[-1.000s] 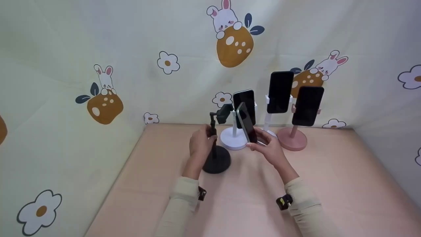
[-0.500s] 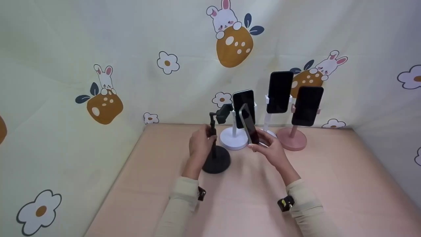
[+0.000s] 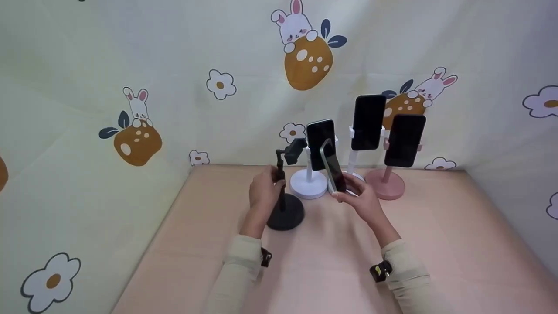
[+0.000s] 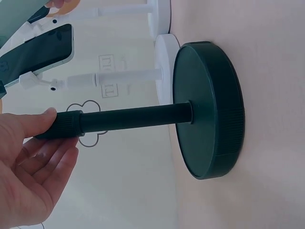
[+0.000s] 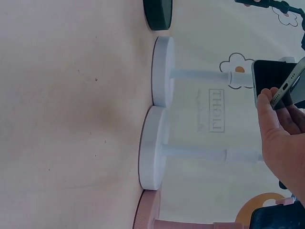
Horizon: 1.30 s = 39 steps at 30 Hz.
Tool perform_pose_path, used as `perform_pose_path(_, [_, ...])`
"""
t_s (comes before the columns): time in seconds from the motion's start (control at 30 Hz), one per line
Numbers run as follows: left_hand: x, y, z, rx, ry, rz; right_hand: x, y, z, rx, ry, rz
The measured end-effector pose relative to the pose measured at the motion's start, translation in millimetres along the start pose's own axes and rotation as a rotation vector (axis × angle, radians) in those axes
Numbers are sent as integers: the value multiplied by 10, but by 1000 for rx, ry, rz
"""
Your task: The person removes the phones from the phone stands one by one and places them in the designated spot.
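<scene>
Slim silver-edged, black-screened phone (image 3: 334, 170) tilted above peach bench (image 3: 331, 261), right hand (image 3: 364, 199) pinching its lower end, likely to leave the top free, left hand (image 3: 263, 190) curled round upright black round-based stand (image 3: 285, 213) partway up, probably to steady it.

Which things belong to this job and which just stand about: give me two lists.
Seemingly part of the job:
black phone stand, gripped by the left hand
silver-edged smartphone, held by the right hand

Seemingly standing by:
two white phone stands and a pink phone stand, each with a mounted smartphone
rabbit-print backdrop
</scene>
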<state>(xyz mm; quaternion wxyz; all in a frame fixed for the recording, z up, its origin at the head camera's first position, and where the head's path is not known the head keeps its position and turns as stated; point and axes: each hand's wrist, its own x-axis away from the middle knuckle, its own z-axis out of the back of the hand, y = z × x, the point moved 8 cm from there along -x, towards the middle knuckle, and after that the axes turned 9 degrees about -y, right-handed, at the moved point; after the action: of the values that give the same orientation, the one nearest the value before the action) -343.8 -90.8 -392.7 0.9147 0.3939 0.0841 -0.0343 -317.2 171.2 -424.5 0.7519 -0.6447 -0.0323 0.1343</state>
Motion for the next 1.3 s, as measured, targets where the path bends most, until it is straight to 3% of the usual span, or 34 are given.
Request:
perform_pose_path(0.6, [-3, 5, 10, -29, 34, -26, 45, 61, 93, -2, 6, -14])
perform_pose_path(0.87, [4, 25, 28, -49, 81, -62, 39, 80, 102, -29, 8, -12])
perform_pose_path(1.3, [-99, -24, 86, -36, 106, -70, 63, 95, 138, -41, 10, -33])
